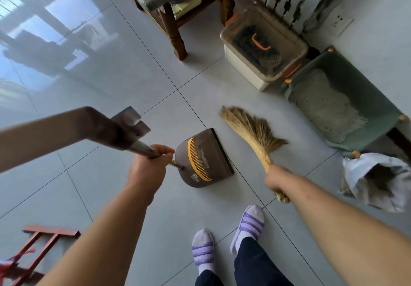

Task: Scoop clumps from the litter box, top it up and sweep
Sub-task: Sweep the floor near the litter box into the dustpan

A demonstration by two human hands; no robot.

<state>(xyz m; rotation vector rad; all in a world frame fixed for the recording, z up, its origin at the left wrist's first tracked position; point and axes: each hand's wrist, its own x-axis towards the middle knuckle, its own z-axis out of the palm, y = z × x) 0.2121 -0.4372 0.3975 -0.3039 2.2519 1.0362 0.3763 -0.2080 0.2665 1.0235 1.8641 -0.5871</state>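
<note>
The fingers of the right hand (275, 180) are curling tight round the bound neck of the straw broom (251, 130), whose long axis is running away and to the left, bristles fanning just beside the dustpan (204, 158) lip (not touching it). The left hand (148, 170) is gripping the pan's metal handle, its mouth facing the bristles. The litter box (347, 72) is sitting well apart at the right, so a short leftward stroke seems due.
</note>
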